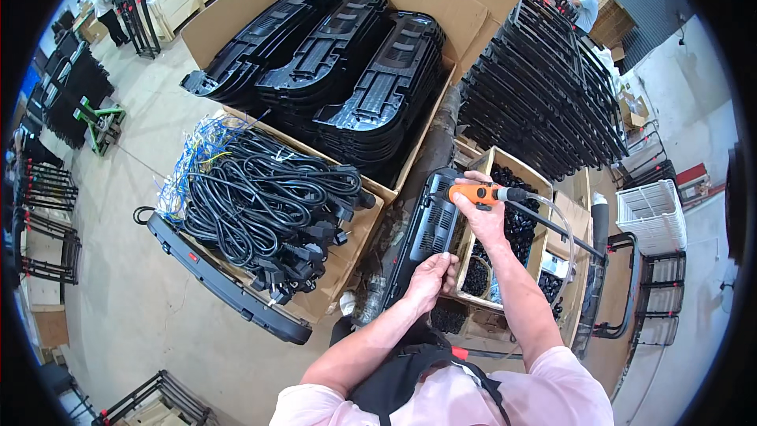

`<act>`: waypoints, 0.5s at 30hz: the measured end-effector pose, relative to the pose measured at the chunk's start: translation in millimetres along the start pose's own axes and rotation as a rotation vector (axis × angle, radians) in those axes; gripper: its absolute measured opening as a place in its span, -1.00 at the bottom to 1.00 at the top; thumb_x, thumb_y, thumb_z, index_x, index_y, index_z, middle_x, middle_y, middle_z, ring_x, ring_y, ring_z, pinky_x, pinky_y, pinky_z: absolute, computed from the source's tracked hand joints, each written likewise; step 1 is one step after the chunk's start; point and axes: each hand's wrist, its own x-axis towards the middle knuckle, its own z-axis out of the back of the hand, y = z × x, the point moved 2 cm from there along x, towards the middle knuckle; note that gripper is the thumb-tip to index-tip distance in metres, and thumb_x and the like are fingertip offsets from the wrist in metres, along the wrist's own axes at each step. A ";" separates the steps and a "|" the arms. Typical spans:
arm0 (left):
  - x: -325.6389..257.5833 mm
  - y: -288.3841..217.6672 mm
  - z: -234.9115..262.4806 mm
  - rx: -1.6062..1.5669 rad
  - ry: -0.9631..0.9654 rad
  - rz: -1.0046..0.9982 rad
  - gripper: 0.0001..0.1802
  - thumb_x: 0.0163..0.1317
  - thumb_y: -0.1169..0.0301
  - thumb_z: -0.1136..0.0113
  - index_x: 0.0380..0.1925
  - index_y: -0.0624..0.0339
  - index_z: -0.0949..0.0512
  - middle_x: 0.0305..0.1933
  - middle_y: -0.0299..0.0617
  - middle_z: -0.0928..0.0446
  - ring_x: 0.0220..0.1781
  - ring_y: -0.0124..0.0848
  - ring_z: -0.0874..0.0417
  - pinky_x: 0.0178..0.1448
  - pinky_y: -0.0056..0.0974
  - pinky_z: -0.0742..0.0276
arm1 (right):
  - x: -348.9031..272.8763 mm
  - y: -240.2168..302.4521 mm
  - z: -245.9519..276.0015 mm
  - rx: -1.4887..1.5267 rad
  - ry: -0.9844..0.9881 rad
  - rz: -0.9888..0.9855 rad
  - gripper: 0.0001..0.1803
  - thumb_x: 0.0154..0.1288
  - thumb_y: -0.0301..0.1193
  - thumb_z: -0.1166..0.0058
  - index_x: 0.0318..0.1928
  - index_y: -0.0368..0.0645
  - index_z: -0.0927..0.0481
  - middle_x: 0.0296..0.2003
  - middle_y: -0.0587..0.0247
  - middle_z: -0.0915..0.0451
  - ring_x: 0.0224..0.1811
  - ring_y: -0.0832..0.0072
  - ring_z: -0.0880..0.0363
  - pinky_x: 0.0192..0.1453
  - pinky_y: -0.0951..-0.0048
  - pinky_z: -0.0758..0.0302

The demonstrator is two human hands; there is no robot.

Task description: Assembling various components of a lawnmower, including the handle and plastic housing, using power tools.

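A long black plastic cover (432, 230) with slotted vents lies lengthwise in front of me. My right hand (484, 219) is wrapped round an orange power screwdriver (471, 192), which lies sideways over the cover's far part. A clear hose (561, 225) runs from the tool's black rear end down to the right. The tool's tip is hard to make out against the black cover. My left hand (430, 278) is closed, fingers curled and thumb pressed against them, at the cover's near right edge. What those fingers hold, if anything, is hidden.
Black power cords (252, 189) lie heaped on cardboard at left, beside a long black plastic strip (229, 280). Behind stands a carton (465, 8) with stacked black covers (378, 83). At right, a wooden bin (544, 181) holds small black parts; black frames (536, 87) are stacked beyond.
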 end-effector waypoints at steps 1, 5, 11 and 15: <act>0.4 -0.2 -0.2 -0.004 0.000 -0.002 -0.69 0.73 0.20 0.05 0.01 0.16 -0.60 -0.22 -0.32 -0.66 -0.31 -0.53 -0.64 -0.26 -0.40 -0.59 | 1.0 0.3 -0.1 -0.003 0.004 0.000 -0.38 0.30 -0.46 -0.46 0.32 -0.28 -0.51 0.12 0.02 -0.73 0.18 0.37 -0.70 0.36 0.29 -0.62; -3.6 -1.3 -0.7 -0.105 -0.115 -0.023 -0.68 0.73 0.22 0.06 0.04 0.18 -0.60 -0.15 -0.28 -0.68 -0.25 -0.50 -0.67 -0.19 -0.37 -0.64 | 3.8 3.6 -5.3 -0.089 0.010 0.024 -0.39 0.28 -0.44 -0.48 0.30 -0.24 -0.54 0.09 0.07 -0.74 0.15 0.40 -0.72 0.33 0.32 -0.63; -5.9 -5.0 -0.9 -0.085 -0.036 -0.012 -0.71 0.71 0.26 0.01 0.09 0.18 -0.62 -0.09 -0.26 -0.71 -0.19 -0.50 -0.71 -0.15 -0.38 -0.67 | 21.2 11.0 -7.9 -0.187 0.062 0.002 -0.44 0.24 -0.41 -0.50 0.24 -0.19 -0.61 0.02 0.16 -0.76 0.09 0.45 -0.73 0.28 0.35 -0.64; -6.8 -5.3 0.0 -0.075 0.008 -0.022 -0.71 0.69 0.27 -0.05 0.15 0.18 -0.63 -0.14 -0.29 -0.70 -0.23 -0.54 -0.69 -0.16 -0.41 -0.65 | 35.2 11.2 -12.1 -0.214 0.129 -0.008 -0.49 0.21 -0.40 -0.50 0.16 -0.20 -0.66 -0.03 0.22 -0.77 0.05 0.47 -0.73 0.26 0.36 -0.64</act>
